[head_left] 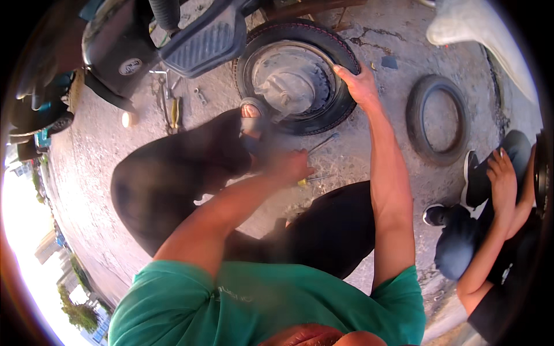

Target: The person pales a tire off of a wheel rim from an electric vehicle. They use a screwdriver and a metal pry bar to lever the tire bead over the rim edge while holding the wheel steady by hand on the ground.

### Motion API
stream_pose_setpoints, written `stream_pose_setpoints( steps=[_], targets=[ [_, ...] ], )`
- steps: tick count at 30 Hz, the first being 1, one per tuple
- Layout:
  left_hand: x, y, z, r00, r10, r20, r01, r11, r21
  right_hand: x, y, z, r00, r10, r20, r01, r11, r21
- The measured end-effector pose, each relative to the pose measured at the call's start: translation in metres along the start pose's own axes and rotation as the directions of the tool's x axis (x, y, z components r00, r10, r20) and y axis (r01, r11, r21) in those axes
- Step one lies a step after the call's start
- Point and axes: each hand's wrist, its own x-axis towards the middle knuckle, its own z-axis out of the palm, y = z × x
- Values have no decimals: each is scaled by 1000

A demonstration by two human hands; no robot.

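A wheel with a black tyre (pixel 340 49) and a dusty metal hub (pixel 285 83) lies flat on the ground before me. My right hand (pixel 359 86) grips the tyre's right edge, thumb on top and the other fingers out of sight round the side. My left hand (pixel 293 166) is low over the ground between my legs, blurred, its fingers partly hidden. Close by it are a thin metal rod (pixel 324 142) and a screwdriver with a yellow handle (pixel 303 182); whether it holds either does not show. My sandalled foot (pixel 252 112) is against the wheel's near left side.
A loose tyre (pixel 413 118) lies on the right, near a seated person's hands (pixel 503 181). A scooter footboard (pixel 205 46) overhangs the wheel's upper left. Pliers (pixel 177 111), a small metal tool (pixel 200 96) and a round cream-coloured object (pixel 128 119) lie on the left.
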Motion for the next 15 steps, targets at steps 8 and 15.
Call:
stream_pose_setpoints(
  steps=[8, 15],
  targets=[
    [32, -31, 75, 991, 122, -44, -122, 992, 3, -11, -26, -6, 999, 19, 42, -22, 998, 57],
    [24, -59, 44, 991, 49, -122, -34, 992, 120, -4, -17, -3, 998, 11, 62, -16, 996, 87]
  ],
)
